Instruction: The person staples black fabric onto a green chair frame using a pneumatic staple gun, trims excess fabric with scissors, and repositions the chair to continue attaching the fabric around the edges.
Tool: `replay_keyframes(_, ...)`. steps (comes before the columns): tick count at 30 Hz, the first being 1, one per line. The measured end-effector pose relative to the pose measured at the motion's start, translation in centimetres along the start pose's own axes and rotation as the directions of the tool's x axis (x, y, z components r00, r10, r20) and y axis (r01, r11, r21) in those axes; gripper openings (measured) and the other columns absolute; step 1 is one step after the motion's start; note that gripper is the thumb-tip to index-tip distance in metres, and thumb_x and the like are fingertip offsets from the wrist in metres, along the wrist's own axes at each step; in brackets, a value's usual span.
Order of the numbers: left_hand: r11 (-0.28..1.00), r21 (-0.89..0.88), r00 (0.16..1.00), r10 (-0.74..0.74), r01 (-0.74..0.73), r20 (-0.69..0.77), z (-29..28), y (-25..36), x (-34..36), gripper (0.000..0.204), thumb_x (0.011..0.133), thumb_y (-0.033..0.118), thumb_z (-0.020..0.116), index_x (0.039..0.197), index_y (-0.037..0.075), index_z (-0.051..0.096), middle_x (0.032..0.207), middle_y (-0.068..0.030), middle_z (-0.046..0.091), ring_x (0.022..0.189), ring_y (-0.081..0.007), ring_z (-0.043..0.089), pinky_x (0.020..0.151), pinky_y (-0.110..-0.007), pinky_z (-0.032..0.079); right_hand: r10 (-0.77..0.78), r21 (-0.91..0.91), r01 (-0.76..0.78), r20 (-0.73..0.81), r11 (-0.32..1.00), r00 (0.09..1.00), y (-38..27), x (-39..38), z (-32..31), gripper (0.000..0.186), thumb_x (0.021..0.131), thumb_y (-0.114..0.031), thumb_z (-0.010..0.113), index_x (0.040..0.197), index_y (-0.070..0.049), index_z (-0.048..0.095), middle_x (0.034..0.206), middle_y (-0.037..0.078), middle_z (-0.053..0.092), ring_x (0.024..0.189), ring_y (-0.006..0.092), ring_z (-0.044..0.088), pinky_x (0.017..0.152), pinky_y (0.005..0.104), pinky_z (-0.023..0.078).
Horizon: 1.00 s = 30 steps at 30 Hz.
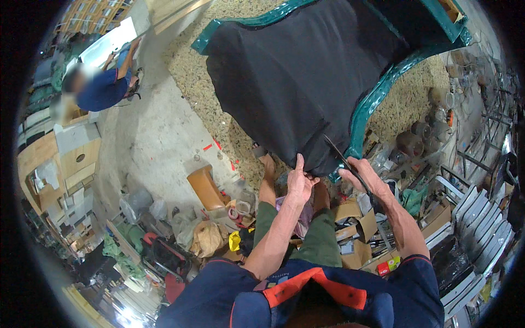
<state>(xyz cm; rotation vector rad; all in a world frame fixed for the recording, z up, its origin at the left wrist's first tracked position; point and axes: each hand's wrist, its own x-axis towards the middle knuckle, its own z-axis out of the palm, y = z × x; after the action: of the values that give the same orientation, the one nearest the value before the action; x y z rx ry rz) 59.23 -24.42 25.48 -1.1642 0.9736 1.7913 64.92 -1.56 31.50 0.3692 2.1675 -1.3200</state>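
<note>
A large sheet of black fabric [290, 87] covers the face of a piece edged in glossy teal covering [367, 101], resting on a speckled foam slab [191, 82]. At the lower edge of the fabric, my left hand [301, 183] pinches the cloth between fingers and thumb, its index finger pointing up. My right hand [358, 176], just right of it, grips long dark scissors [341, 154], whose blades lie over the fabric near the teal edge. Part of the scissors' handle is hidden by my fingers.
A co-worker [101, 90] bends over a white panel [104, 46] at the upper left. Below the foam sit a curved tan piece [208, 186], bags [208, 238] and cardboard boxes [353, 251]. Dark metal cylinders [410, 142] and stacked silver bars [476, 235] are at the right.
</note>
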Motion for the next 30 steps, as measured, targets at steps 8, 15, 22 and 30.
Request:
replay_keyframes(8, 0.996, -0.035, 0.996, 0.079, -0.078, 0.050, -1.0, 0.5, 0.1, 0.047, 0.098, 0.051, 0.070, 0.119, 0.011, 0.058, 0.097, -0.0033, 0.062, 0.082, -0.0207, 0.060, 0.071, -0.043, 0.055, 0.034, -0.034, -0.031, 0.068, 0.999, 0.997, -2.0, 1.6, -0.4, 0.046, 0.101, -0.040, 0.064, 0.096, 0.005, 0.059, 0.070, 0.019, 0.052, 0.067, 0.0294, 0.051, 0.066, 0.0460, 0.043)
replay_keyframes(15, 0.994, -0.016, 0.992, 0.111, -0.111, 0.057, -1.6, 0.8, -0.7, 0.044, 0.101, 0.052, 0.065, 0.115, 0.010, 0.062, 0.091, 0.0005, 0.062, 0.072, -0.0146, 0.054, 0.059, -0.036, 0.050, 0.016, -0.020, -0.016, 0.046, 1.000, 0.999, -0.5, -0.3, 0.9, 0.062, 0.099, -0.057, 0.060, 0.091, 0.004, 0.060, 0.070, 0.024, 0.061, 0.069, 0.0412, 0.066, 0.065, 0.0493, 0.051)
replay_keyframes(22, 0.996, -0.018, 0.982, 0.090, -0.088, 0.168, -1.1, 1.3, -1.4, 0.044, 0.104, 0.048, 0.061, 0.126, 0.010, 0.060, 0.113, -0.0050, 0.068, 0.090, -0.0195, 0.063, 0.080, -0.041, 0.052, -0.063, -0.106, 0.059, -0.033, 0.993, 0.997, -1.2, 2.6, 0.8, 0.064, 0.100, -0.057, 0.059, 0.090, 0.006, 0.063, 0.070, 0.028, 0.061, 0.072, 0.0473, 0.063, 0.066, 0.0515, 0.048)
replay_keyframes(30, 0.996, 0.036, 0.981, 0.074, -0.082, 0.181, -1.4, 2.2, -2.4, 0.044, 0.106, 0.045, 0.060, 0.136, 0.013, 0.055, 0.126, -0.0046, 0.068, 0.103, -0.0224, 0.069, 0.074, -0.044, 0.054, -0.074, -0.039, 0.071, -0.055, 0.997, 0.996, -3.7, 5.1, 0.5, 0.063, 0.099, -0.055, 0.063, 0.093, 0.007, 0.065, 0.074, 0.030, 0.064, 0.076, 0.0484, 0.065, 0.067, 0.0520, 0.048)
